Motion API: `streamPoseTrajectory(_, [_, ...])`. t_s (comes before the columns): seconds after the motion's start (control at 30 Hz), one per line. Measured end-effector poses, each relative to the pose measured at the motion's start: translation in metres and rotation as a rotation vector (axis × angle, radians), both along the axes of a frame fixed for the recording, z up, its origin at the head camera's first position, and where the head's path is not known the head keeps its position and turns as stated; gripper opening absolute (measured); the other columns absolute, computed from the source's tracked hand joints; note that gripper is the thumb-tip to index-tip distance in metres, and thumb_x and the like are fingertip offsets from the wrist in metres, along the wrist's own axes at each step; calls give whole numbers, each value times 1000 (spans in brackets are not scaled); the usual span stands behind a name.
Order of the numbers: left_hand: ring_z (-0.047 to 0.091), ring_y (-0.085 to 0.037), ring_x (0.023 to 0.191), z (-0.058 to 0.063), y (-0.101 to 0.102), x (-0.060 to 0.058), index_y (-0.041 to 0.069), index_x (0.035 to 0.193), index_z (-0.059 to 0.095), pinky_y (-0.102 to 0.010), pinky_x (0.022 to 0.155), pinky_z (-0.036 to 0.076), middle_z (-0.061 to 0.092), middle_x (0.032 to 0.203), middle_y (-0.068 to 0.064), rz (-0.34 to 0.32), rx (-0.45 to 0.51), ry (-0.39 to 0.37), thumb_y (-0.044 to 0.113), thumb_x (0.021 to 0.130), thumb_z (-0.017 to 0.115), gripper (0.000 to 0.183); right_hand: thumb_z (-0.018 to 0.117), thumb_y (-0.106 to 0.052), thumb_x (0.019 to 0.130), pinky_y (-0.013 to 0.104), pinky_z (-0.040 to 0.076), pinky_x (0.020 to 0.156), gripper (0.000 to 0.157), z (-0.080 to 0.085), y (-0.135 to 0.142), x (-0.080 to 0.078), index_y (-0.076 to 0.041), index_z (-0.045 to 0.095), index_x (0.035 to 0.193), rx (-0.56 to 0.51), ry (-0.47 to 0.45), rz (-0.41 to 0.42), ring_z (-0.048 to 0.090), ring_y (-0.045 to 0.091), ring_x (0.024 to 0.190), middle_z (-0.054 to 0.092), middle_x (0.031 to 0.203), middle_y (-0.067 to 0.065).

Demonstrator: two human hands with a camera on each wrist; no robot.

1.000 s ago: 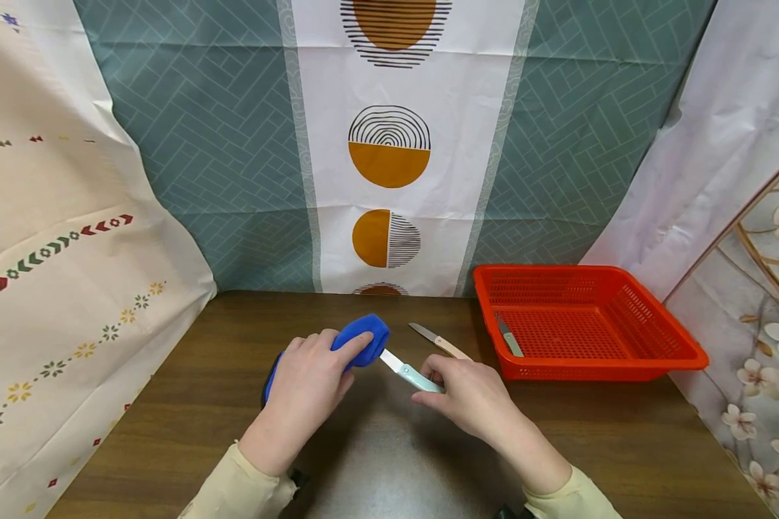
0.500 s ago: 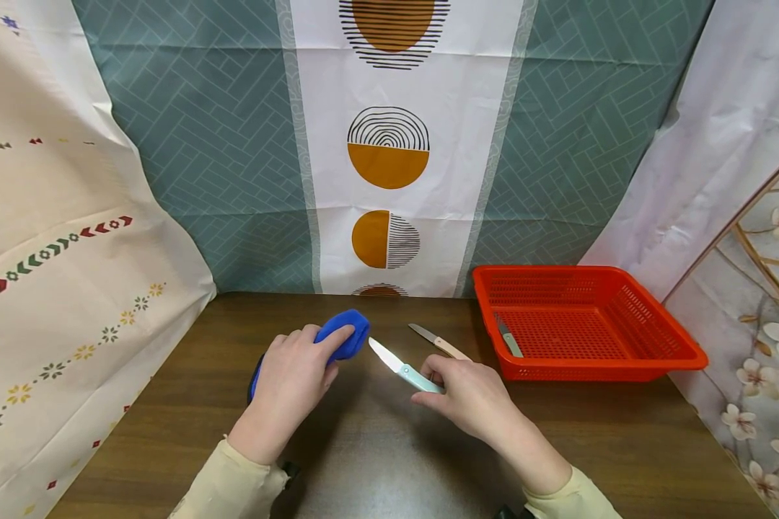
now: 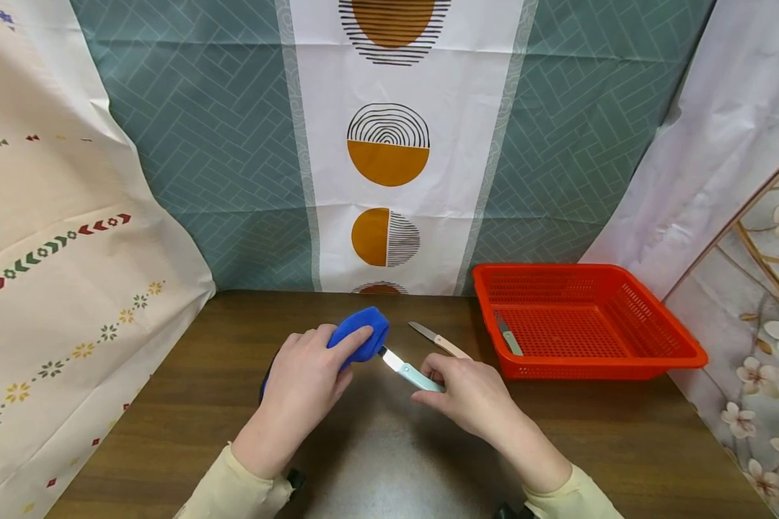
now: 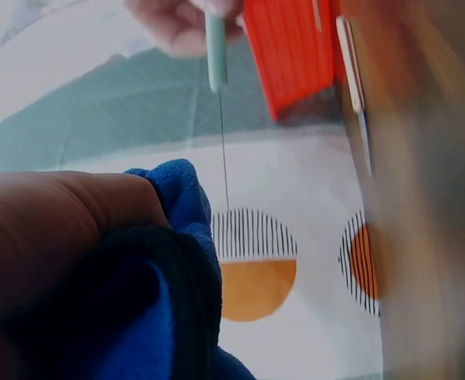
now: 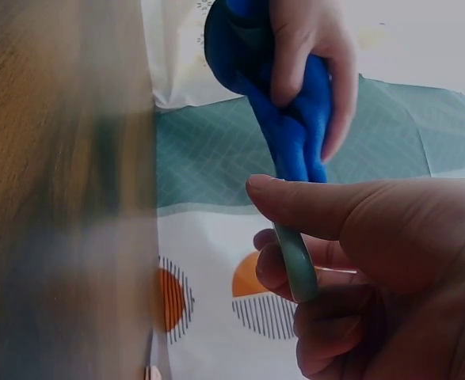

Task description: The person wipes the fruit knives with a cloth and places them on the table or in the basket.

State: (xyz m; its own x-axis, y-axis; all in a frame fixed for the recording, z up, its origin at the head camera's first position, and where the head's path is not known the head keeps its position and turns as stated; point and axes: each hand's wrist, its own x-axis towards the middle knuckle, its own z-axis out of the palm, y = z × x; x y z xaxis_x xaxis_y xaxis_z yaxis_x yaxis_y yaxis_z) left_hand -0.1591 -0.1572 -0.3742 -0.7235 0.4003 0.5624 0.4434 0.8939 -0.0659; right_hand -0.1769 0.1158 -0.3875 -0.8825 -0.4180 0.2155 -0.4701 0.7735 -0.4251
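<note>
While the left hand grips blue cloth, the right hand pinches a knife. A red basket stands nearby.

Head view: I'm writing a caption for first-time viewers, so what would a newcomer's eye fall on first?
Probably the bright red basket at the right of the picture, with a knife lying inside. Next, near the centre, comes the blue cloth in the left hand, at the blade end of the mint-handled knife that the right hand holds.
</note>
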Motion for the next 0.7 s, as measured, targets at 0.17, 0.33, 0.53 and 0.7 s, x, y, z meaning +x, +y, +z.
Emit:
streamPoseTrajectory(0.17, [74,-34,93,-2,14,7,30,145,71,-46,79,59,75,115,-14,-70,-5,11,25,83,100,69,96,-33,87,30,43,55,27,0,0,-1,-26,71,95,3,2,8,51,4,60,60,71,-19])
streamPoseTrajectory(0.33, [74,-33,91,-6,24,13,31,142,72,-45,79,59,76,113,-14,-111,-15,14,26,80,101,68,96,-34,87,30,45,56,27,0,0,-2,-25,72,96,11,-6,6,52,4,61,61,73,-19])
streamPoseTrajectory(0.53, [75,-32,91,-9,31,16,32,141,72,-45,80,61,76,112,-13,-135,-43,30,26,79,101,69,95,-35,88,31,47,58,29,1,0,-2,-23,70,96,26,-37,-6,54,7,63,63,74,-16])
streamPoseTrajectory(0.7, [75,-32,92,-11,32,15,31,141,72,-45,79,61,76,113,-12,-141,-50,21,26,79,101,68,94,-35,88,32,48,59,28,1,-1,-3,-23,71,98,28,-46,-11,55,7,64,63,74,-16])
